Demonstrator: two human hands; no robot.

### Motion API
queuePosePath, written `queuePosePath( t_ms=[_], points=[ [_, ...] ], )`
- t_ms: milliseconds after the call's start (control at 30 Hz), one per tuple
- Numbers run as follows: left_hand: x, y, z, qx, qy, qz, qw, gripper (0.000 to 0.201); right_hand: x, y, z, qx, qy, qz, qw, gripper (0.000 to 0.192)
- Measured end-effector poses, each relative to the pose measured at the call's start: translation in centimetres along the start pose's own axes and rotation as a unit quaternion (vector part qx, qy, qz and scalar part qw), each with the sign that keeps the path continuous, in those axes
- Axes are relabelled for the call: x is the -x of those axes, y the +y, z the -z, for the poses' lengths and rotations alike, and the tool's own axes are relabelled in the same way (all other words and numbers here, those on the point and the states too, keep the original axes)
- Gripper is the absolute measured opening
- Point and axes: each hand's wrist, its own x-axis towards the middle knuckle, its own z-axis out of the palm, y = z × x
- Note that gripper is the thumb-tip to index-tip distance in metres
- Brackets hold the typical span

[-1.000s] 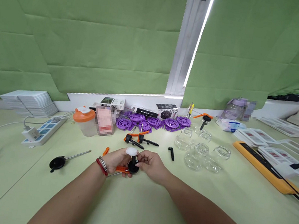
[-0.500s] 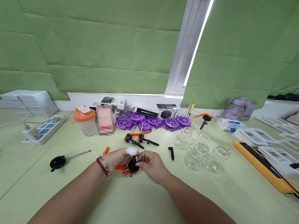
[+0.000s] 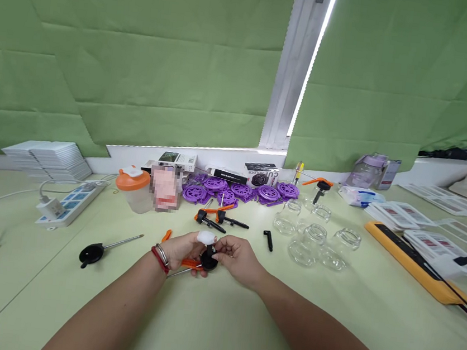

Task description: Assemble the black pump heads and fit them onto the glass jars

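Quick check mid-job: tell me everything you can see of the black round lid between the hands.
The black round lid looks like plastic: a dark disc with a short black part rising at its far edge, toward a white rounded piece. The left hand holds it, fingers showing below, while the right hand touches it at the right. An orange part sits close on its left; whether the two are joined is hidden.
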Motion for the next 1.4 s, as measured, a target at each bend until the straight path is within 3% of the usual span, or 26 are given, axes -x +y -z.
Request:
queuePosePath(
  t_ms=[300, 400, 467, 533, 633, 700, 867, 1000, 1067, 1133, 1233, 1300, 1400],
  points=[
    [1.4, 0.1, -0.8, -0.005, 0.018, -0.007, 1.0, 0.048, 0.2, -0.7, -0.1, -0.017, -0.018, 0.006, 1.0, 0.01],
    [2.7, 0.7, -2.0, -0.051, 0.076, -0.064, 0.994, 0.043, 0.2, -1.2, 0.2, -0.028, -0.007, 0.008, 1.0, 0.015],
    [3.4, 1.1, -2.9, -0.137, 0.142, -0.132, 0.971, 0.04, 0.3, -2.0, 0.4, -0.045, -0.001, -0.006, 0.999, 0.019],
    [3.7, 1.1, -3.9, -0.246, 0.233, -0.228, 0.913, 0.049, 0.5, -2.8, 0.6, -0.081, -0.013, -0.04, 0.996, 0.025],
    [3.0, 0.0, -4.9, -0.385, 0.354, -0.357, 0.774, 0.078, 1.1, -3.9, 0.6, -0.138, -0.075, -0.091, 0.983, 0.038],
    [2.0, -1.3, -5.2, -0.456, 0.39, -0.396, 0.696, 0.09, 1.3, -4.1, 0.5, -0.146, -0.11, -0.097, 0.978, 0.039],
    [-0.4, -3.8, -4.1, -0.557, 0.389, -0.439, 0.588, 0.109, 1.1, -3.3, 0.7, -0.076, -0.114, -0.059, 0.989, 0.024],
    [-0.3, -3.4, -2.6, -0.583, 0.421, -0.448, 0.531, 0.106, -0.1, -3.4, 2.6, 0.163, -0.038, 0.009, 0.986, 0.015],
    [0.3, -2.9, -1.5, -0.581, 0.473, -0.409, 0.521, 0.093, -1.0, -3.9, 4.2, 0.354, 0.04, 0.024, 0.934, 0.02],
    [1.1, -2.4, 0.0, -0.567, 0.541, -0.334, 0.523, 0.075, -2.0, -4.2, 5.8, 0.525, 0.113, -0.004, 0.843, 0.024],
    [2.4, -2.1, 3.0, -0.527, 0.623, -0.178, 0.55, 0.047, -3.4, -3.9, 7.6, 0.669, 0.103, -0.061, 0.734, 0.023],
    [3.2, -2.2, 4.9, -0.496, 0.632, -0.075, 0.591, 0.035, -4.1, -3.2, 8.2, 0.71, 0.076, -0.085, 0.694, 0.023],
    [4.0, -2.5, 6.6, -0.459, 0.6, 0.048, 0.654, 0.029, -4.8, -2.0, 8.5, 0.721, 0.058, -0.1, 0.683, 0.024]
  ],
)
